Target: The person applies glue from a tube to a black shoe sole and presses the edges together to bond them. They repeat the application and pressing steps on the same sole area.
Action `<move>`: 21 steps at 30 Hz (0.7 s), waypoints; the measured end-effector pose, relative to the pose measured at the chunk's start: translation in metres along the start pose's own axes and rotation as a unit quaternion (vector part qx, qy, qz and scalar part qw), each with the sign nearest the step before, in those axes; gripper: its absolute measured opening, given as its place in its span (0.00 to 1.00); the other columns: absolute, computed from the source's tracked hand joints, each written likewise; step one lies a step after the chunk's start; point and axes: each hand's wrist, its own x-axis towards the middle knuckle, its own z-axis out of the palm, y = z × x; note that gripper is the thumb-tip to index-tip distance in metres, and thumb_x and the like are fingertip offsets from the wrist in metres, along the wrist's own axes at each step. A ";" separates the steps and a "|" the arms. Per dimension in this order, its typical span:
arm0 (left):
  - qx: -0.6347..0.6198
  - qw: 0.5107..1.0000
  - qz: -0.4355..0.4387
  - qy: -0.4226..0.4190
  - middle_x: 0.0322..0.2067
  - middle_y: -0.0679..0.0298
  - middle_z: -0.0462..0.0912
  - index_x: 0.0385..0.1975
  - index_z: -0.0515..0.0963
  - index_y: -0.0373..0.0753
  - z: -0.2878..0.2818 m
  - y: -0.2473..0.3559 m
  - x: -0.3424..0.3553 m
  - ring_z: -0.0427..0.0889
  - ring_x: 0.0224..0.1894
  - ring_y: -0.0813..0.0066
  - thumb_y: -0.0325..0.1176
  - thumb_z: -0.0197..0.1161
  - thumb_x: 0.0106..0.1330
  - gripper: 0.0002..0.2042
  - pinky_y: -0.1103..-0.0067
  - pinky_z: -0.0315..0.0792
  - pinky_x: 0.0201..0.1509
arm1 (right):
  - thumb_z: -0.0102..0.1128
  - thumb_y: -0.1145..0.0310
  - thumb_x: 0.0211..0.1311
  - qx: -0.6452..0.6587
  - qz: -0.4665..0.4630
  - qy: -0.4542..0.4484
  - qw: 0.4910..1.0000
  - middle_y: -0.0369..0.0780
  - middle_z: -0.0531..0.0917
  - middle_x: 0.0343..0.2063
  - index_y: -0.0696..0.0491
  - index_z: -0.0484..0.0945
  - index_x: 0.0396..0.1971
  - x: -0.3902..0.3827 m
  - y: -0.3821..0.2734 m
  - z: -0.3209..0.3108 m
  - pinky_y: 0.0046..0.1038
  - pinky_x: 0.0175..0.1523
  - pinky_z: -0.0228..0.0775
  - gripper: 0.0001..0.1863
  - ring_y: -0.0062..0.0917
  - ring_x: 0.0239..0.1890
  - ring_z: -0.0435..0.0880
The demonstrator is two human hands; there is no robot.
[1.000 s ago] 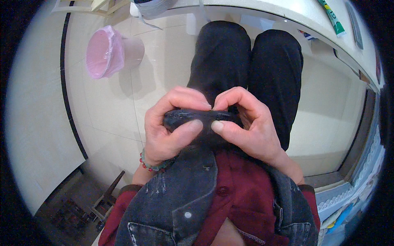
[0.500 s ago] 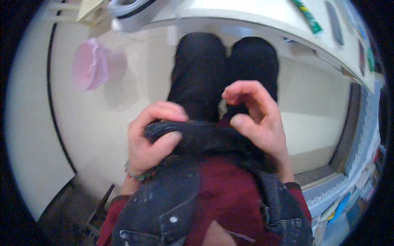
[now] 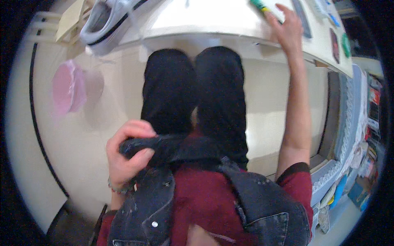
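Observation:
My left hand (image 3: 127, 153) is curled round the rolled dark edge of a black denim vest (image 3: 160, 201) at my lap, with thumb and fingers gripping the cloth. Stretched far forward, my right hand (image 3: 287, 28) is over the white table (image 3: 197, 20). Its thumb and index finger are apart, beside a green tube with a yellow band (image 3: 259, 5); the thumb tip appears to touch the tube. Part of the tube is hidden by the hand. A long grey object (image 3: 301, 18) lies just right of that hand.
A white shoe with a black stripe (image 3: 104, 26) sits at the table's left end. Below it on the floor stands a pink-lined bin (image 3: 67, 88). A dark red flat object (image 3: 334, 45) and a green ring (image 3: 346, 44) lie at the right. Cluttered shelves (image 3: 365, 164) line the far right.
My right hand has moved from my lap forward to the green tube on the table. My left hand keeps its hold on the vest's edge. The whole view has shifted a little.

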 end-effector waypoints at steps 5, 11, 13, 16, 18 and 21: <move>0.012 1.000 -0.005 -0.020 0.39 0.57 0.77 0.36 0.77 0.31 -0.006 -0.007 0.001 0.77 0.43 0.73 0.23 0.67 0.45 0.15 0.79 0.69 0.50 | 0.64 0.61 0.50 -0.211 -0.180 -0.140 0.950 0.47 0.78 0.47 0.49 0.71 0.57 0.016 0.006 0.026 0.42 0.58 0.62 0.30 0.39 0.52 0.75; -0.002 0.999 -0.005 -0.032 0.39 0.58 0.78 0.36 0.77 0.31 -0.012 -0.008 0.007 0.77 0.42 0.74 0.23 0.67 0.44 0.16 0.80 0.69 0.49 | 0.58 0.54 0.61 0.215 0.009 -0.057 0.975 0.40 0.81 0.42 0.54 0.74 0.53 0.010 0.012 0.002 0.29 0.55 0.67 0.25 0.27 0.45 0.78; 0.005 0.999 -0.008 -0.031 0.38 0.58 0.78 0.36 0.78 0.31 -0.010 -0.006 0.007 0.77 0.42 0.73 0.22 0.67 0.44 0.16 0.80 0.70 0.48 | 0.56 0.52 0.65 0.366 0.029 -0.103 0.924 0.38 0.82 0.40 0.56 0.76 0.51 -0.017 -0.009 -0.029 0.25 0.53 0.68 0.24 0.23 0.43 0.80; 0.006 0.999 -0.005 -0.038 0.38 0.58 0.78 0.35 0.78 0.31 -0.008 -0.007 0.007 0.78 0.42 0.74 0.22 0.66 0.43 0.15 0.80 0.70 0.48 | 0.61 0.59 0.59 0.489 0.045 -0.249 0.835 0.39 0.82 0.36 0.56 0.76 0.49 -0.078 -0.061 -0.084 0.25 0.46 0.70 0.21 0.24 0.38 0.80; -0.006 0.999 -0.009 -0.044 0.38 0.58 0.78 0.35 0.79 0.31 -0.010 -0.008 0.008 0.78 0.41 0.74 0.22 0.66 0.43 0.15 0.80 0.70 0.48 | 0.63 0.64 0.56 0.492 -0.034 -0.294 0.818 0.39 0.81 0.34 0.57 0.76 0.47 -0.107 -0.096 -0.103 0.25 0.44 0.70 0.20 0.25 0.37 0.80; -0.001 0.999 -0.008 -0.040 0.38 0.58 0.78 0.34 0.79 0.30 -0.011 -0.010 0.007 0.78 0.40 0.74 0.21 0.66 0.43 0.15 0.80 0.70 0.48 | 0.64 0.71 0.50 0.531 -0.033 -0.333 0.778 0.40 0.81 0.32 0.57 0.77 0.43 -0.131 -0.132 -0.116 0.25 0.41 0.70 0.18 0.26 0.35 0.81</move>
